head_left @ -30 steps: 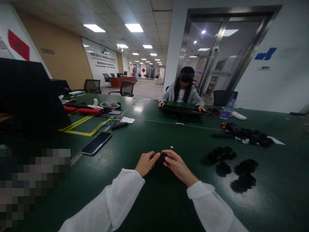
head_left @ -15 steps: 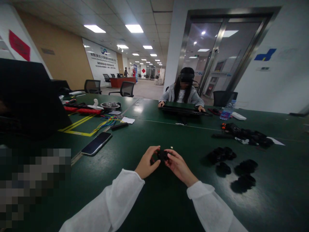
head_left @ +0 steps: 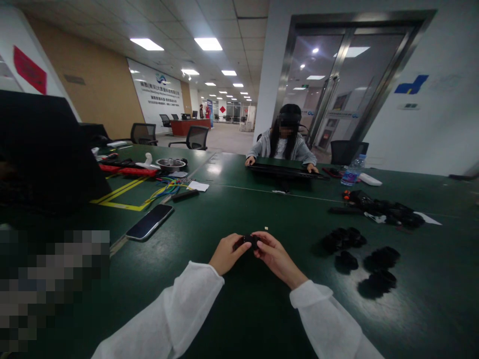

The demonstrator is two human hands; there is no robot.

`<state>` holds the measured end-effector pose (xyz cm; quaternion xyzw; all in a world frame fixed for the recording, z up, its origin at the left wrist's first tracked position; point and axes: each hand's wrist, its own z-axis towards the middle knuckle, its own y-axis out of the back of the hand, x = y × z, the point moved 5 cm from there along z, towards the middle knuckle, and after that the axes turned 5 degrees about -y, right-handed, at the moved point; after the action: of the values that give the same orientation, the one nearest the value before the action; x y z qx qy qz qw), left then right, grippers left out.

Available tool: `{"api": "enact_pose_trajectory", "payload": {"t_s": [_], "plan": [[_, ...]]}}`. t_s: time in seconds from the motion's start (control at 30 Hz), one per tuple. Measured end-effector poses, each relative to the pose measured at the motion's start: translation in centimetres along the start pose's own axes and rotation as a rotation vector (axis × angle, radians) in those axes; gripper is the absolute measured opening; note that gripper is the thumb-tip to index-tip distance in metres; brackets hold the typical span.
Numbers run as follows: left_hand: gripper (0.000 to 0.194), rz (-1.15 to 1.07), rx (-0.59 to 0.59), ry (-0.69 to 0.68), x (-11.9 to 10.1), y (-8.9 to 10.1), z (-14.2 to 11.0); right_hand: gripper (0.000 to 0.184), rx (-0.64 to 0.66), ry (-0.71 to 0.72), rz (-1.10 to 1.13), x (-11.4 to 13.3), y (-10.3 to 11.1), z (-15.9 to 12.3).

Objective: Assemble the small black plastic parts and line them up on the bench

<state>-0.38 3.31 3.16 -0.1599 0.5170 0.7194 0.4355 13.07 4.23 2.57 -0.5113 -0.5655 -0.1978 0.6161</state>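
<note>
Left hand point(head_left: 226, 254) and right hand point(head_left: 276, 257) grip one small black part point(head_left: 252, 241)

Both hands meet near the middle of the surface point(head_left: 239, 319), fingertips facing each other. The left hand pinches the part from its side, thumb in front; the right hand holds the opposite side between thumb and fingers. The small black part sits between the two sets of fingertips, largely covered by them, so its exact shape cannot be made out. White sleeves point(head_left: 194, 294) reach to the wrists.

Just beyond the right hand lies a tiny pale piece point(head_left: 266, 228). Off to the right, well apart from the hands, black pieces point(head_left: 381, 257) rest in several groups, their details lost in the dark. Farther back on that side are a jumble of black items point(head_left: 389, 207) and a clear bottle point(head_left: 352, 170) with a label. To the left, a phone point(head_left: 150, 222) lies face up near coloured wires point(head_left: 168, 188) and a metal bowl point(head_left: 171, 164). Across the surface, a person point(head_left: 279, 142) in headgear sits with both hands at a dark, flat object point(head_left: 286, 171).
</note>
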Motion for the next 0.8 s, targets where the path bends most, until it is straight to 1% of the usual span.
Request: {"api": "enact_pose_trajectory", "payload": {"t_s": [0.13,0.23,0.43,0.63,0.8], "plan": [[0.047,0.013,0.033,0.090,0.63,-0.30,0.00,0.022,0.069,-0.002,-0.049,-0.04,-0.27,-0.06],[0.053,0.008,0.063,0.122,0.82,-0.46,-0.02,0.022,0.093,0.001,-0.059,-0.17,-0.13,0.00],[0.057,0.009,0.102,0.152,1.00,-0.66,-0.17,0.021,0.064,-0.012,-0.073,-0.04,-0.03,-0.08],[0.052,0.009,0.075,0.138,0.69,-0.46,-0.08,0.024,0.043,0.000,-0.048,-0.27,0.20,0.07],[0.060,0.017,0.117,0.184,1.16,-0.79,-0.24,0.023,0.052,-0.017,-0.053,-0.51,0.43,0.08]]}}
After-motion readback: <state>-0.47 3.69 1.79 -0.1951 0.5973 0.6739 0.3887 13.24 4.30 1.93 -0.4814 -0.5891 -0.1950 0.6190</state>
